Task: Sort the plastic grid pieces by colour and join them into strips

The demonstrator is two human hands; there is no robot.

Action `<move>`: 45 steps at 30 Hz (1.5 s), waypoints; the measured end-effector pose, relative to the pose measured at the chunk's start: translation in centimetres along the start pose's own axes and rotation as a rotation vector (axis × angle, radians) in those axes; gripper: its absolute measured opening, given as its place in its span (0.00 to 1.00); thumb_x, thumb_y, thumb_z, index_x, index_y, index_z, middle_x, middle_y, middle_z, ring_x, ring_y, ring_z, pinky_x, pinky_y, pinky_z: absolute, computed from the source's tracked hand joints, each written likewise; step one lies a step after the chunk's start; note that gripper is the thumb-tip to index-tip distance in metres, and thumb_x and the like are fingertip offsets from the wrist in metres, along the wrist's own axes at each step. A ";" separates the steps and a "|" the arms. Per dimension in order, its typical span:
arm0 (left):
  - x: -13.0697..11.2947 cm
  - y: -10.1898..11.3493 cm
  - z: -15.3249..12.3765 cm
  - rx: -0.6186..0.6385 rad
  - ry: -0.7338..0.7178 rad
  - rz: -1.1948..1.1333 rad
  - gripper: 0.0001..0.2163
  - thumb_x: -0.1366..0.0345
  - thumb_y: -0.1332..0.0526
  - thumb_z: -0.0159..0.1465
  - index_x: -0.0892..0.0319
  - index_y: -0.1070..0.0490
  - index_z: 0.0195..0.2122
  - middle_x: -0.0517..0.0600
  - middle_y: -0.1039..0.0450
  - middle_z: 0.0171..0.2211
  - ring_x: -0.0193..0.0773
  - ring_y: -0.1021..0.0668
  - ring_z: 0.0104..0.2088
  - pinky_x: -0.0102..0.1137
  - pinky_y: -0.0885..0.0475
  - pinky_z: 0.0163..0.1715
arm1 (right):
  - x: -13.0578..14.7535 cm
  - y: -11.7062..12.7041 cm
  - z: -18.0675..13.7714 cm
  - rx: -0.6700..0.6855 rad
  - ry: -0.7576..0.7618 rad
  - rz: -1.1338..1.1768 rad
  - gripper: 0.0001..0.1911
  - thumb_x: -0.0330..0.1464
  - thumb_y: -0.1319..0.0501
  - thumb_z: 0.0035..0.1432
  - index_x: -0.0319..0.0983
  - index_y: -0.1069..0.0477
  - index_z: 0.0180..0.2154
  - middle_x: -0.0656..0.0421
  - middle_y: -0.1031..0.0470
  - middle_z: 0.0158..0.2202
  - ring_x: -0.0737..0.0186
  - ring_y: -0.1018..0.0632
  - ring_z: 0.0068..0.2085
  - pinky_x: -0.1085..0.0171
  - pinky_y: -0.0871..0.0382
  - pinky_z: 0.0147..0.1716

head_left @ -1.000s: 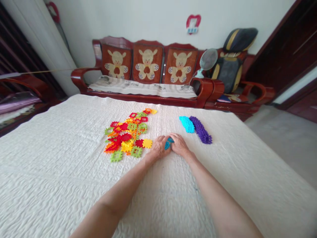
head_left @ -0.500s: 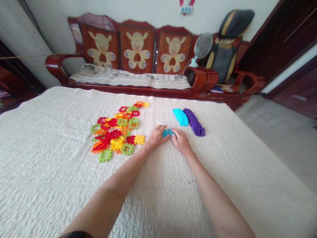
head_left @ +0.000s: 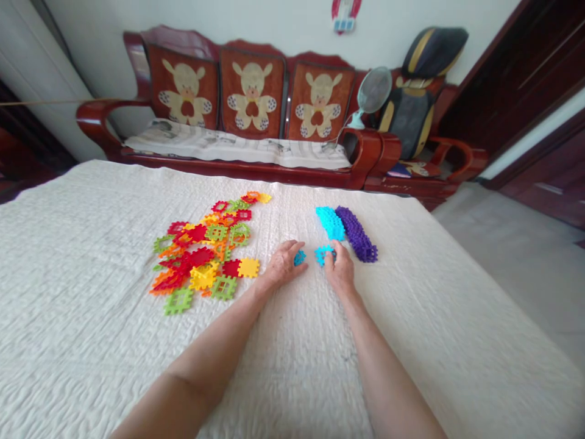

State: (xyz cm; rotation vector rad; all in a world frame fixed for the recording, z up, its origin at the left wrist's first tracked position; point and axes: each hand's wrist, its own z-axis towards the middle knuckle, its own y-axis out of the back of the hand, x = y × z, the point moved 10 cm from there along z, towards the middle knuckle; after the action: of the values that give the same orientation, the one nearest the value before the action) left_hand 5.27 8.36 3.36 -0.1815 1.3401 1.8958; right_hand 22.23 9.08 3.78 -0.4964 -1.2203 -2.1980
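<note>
My left hand (head_left: 284,266) curls around a blue interlocking tile (head_left: 300,258), partly hidden under the fingers. A light blue interlocking tile (head_left: 322,255) is pinched by my right hand (head_left: 340,268), its left part showing past the thumb and fingers. A small gap of cloth lies between the two tiles. Just beyond my right hand rests a row of light blue tiles (head_left: 330,223). Alongside it runs a longer row of purple tiles (head_left: 356,234).
Left of my hands spreads a loose pile of red, yellow, orange and green tiles (head_left: 201,256). Everything rests on a white quilted cloth (head_left: 283,353). Behind the far edge stand a wooden sofa (head_left: 228,167) with bear cushions and a small fan (head_left: 373,90).
My hands have moved apart, and the blue pieces that were close together between them are now separated, one at each hand. The view has shifted slightly.
</note>
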 end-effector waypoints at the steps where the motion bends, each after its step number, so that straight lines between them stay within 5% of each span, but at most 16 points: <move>1: 0.0 0.0 0.0 -0.003 0.003 0.000 0.25 0.61 0.38 0.56 0.61 0.37 0.55 0.59 0.32 0.51 0.47 0.29 0.53 0.43 0.33 0.54 | 0.1 0.2 0.0 -0.017 0.005 -0.022 0.23 0.36 0.50 0.58 0.33 0.36 0.53 0.45 0.28 0.46 0.51 0.28 0.48 0.53 0.34 0.49; 7: 0.0 0.1 -0.3 -0.029 0.009 0.003 0.24 0.62 0.37 0.56 0.61 0.36 0.55 0.59 0.32 0.51 0.47 0.29 0.53 0.43 0.32 0.53 | 1.8 0.2 -0.2 0.056 0.036 -0.201 0.32 0.42 0.39 0.48 0.32 0.36 0.53 0.45 0.31 0.45 0.47 0.31 0.48 0.50 0.36 0.49; 11: 0.0 0.2 -0.3 -0.042 0.012 0.016 0.24 0.63 0.38 0.56 0.61 0.35 0.54 0.59 0.32 0.51 0.46 0.28 0.52 0.42 0.31 0.53 | 2.2 0.2 -0.5 0.090 0.038 -0.234 0.27 0.38 0.40 0.48 0.33 0.33 0.49 0.48 0.31 0.41 0.48 0.30 0.45 0.51 0.35 0.47; 19: 0.3 -0.3 -0.2 -0.049 0.016 0.023 0.23 0.61 0.39 0.57 0.59 0.36 0.54 0.58 0.32 0.51 0.46 0.28 0.52 0.42 0.31 0.52 | 1.5 2.1 0.2 -0.073 0.028 -0.053 0.30 0.33 0.42 0.50 0.35 0.41 0.56 0.47 0.34 0.47 0.50 0.32 0.49 0.52 0.36 0.49; 25: 0.3 -0.4 -0.1 -0.072 0.011 0.011 0.23 0.63 0.39 0.57 0.59 0.35 0.54 0.58 0.32 0.51 0.48 0.28 0.52 0.43 0.31 0.52 | 1.4 3.4 4.1 -0.205 0.031 -0.310 0.28 0.36 0.41 0.51 0.37 0.39 0.54 0.47 0.33 0.47 0.44 0.33 0.49 0.49 0.40 0.48; 33: 0.7 -0.5 -0.3 -0.073 0.035 -0.015 0.23 0.64 0.39 0.56 0.59 0.35 0.55 0.59 0.33 0.51 0.48 0.29 0.53 0.44 0.31 0.53 | -0.3 2.5 5.6 -0.158 -0.001 -0.439 0.26 0.38 0.40 0.51 0.36 0.37 0.52 0.44 0.32 0.47 0.43 0.35 0.50 0.45 0.46 0.49; 41: 0.3 0.6 -0.2 -0.085 0.043 -0.148 0.28 0.57 0.36 0.56 0.59 0.38 0.57 0.59 0.35 0.55 0.48 0.31 0.56 0.44 0.33 0.55 | 1.4 2.3 5.0 -0.193 0.140 -0.145 0.24 0.37 0.44 0.56 0.36 0.38 0.53 0.45 0.34 0.52 0.47 0.34 0.54 0.48 0.41 0.52; 45: 1.9 2.4 -0.3 -0.196 0.234 -0.319 0.23 0.53 0.43 0.61 0.58 0.35 0.55 0.57 0.29 0.51 0.44 0.26 0.50 0.40 0.29 0.50 | 3.1 -1.1 3.6 0.118 0.136 0.215 0.15 0.36 0.46 0.58 0.39 0.33 0.47 0.53 0.26 0.42 0.58 0.25 0.42 0.60 0.30 0.40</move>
State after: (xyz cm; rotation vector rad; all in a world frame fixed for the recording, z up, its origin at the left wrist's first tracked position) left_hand 2.29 8.73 3.99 -0.6935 1.1892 1.7670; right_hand 19.31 11.66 6.65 -0.4028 -1.1596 -1.9337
